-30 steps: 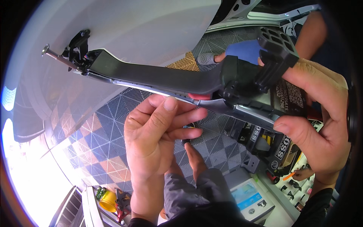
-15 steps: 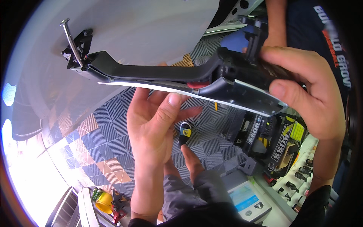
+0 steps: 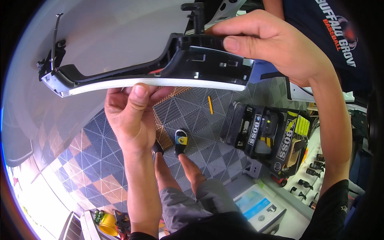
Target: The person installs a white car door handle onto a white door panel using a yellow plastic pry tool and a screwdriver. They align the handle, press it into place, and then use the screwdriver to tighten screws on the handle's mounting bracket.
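Observation:
Both hands hold up a car door handle [image 3: 216,66], a long curved part with a black underside and a white outer shell along its near edge. A metal pin [image 3: 55,38] and a black hinge-like bracket stand up from its left end, and a black post [image 3: 197,18] rises near its right part. My left hand [image 3: 132,114] pinches the middle from below, thumb on the white edge, its other fingers partly hidden behind. With thumb and fingers, my right hand [image 3: 280,46] grips the right end. A bit of red shows inside the handle's bend.
A pale grey car panel [image 3: 120,36] lies beyond the handle. At the right are a black-and-yellow toolbox [image 3: 276,140], several spray bottles [image 3: 306,184] and another person's dark shirt [image 3: 320,36]. A yellow bucket [image 3: 109,224] stands low at left, on grey tiled flooring.
Both hands have moved the handle left and slightly away. It has also turned, so more of its white edge and of the slotted black inner face at its right end shows.

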Motion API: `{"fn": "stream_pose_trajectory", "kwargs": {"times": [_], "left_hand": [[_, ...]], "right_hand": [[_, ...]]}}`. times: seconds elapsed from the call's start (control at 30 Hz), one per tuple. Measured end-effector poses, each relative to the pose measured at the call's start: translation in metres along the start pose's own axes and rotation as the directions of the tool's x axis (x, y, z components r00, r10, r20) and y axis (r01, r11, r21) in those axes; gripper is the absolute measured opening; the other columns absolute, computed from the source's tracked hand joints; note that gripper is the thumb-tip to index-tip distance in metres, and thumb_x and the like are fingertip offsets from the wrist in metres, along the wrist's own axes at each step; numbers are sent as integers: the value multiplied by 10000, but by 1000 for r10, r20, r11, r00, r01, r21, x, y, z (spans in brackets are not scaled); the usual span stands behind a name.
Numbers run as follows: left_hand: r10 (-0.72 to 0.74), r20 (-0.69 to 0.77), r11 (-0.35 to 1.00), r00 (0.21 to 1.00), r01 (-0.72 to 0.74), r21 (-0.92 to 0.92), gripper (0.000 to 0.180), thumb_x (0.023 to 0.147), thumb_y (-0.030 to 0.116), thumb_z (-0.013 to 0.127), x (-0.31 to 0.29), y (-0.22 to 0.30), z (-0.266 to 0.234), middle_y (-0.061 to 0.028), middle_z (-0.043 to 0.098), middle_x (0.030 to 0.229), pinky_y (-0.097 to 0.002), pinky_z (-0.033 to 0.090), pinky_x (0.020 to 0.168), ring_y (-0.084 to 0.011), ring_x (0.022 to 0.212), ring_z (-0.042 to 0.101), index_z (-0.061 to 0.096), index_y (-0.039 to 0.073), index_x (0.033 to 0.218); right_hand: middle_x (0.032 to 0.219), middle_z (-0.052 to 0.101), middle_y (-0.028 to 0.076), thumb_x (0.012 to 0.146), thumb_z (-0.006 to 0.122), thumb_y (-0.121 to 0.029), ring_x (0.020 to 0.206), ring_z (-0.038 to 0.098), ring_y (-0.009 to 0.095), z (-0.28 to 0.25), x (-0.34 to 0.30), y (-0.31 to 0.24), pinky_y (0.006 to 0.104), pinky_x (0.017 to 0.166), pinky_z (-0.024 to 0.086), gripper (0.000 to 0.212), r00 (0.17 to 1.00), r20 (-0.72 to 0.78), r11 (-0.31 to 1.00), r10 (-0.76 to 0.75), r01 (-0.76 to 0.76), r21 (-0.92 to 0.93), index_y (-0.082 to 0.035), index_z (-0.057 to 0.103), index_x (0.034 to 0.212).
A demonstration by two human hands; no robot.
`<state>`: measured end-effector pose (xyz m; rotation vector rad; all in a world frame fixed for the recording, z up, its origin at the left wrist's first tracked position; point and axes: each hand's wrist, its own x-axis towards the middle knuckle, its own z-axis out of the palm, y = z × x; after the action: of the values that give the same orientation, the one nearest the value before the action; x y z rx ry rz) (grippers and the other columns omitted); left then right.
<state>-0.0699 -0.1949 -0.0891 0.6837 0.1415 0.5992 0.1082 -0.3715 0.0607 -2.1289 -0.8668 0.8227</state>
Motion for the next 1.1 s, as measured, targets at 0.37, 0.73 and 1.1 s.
{"fn": "stream_pose_trajectory", "kwargs": {"times": [0.37, 0.73, 1.1], "left_hand": [[30, -21, 985, 999, -26, 173, 278, 1047, 254, 632, -7, 6, 1, -157, 752, 1110, -432, 649, 911, -252, 1005, 766, 635, 21, 1199], [-81, -145, 996, 986, 76, -36, 427, 1044, 173, 559, -20, 17, 17, -171, 721, 1125, -398, 658, 858, -277, 1019, 756, 509, -70, 1392], [-74, 240, 929, 968, 155, -336, 823, 928, 284, 779, -28, 13, 14, -212, 516, 1432, -534, 508, 1109, -412, 1381, 508, 304, 36, 1553]], "right_hand": [[885, 693, 37, 1138, 495, -284, 829, 600, 116, -17, 10, -6, 295, 768, 501, 381, 867, 413, 960, -278, 261, 98, 34, 676, 1245], [1021, 725, 34, 1001, 711, -183, 915, 647, 103, 4, -20, -5, 262, 795, 529, 388, 965, 142, 967, -221, 236, -100, 27, 674, 1326], [1013, 703, 53, 982, 711, -165, 915, 645, 137, 15, -49, -10, 281, 785, 532, 387, 910, -131, 919, -394, 392, -36, 26, 664, 1315]]}}
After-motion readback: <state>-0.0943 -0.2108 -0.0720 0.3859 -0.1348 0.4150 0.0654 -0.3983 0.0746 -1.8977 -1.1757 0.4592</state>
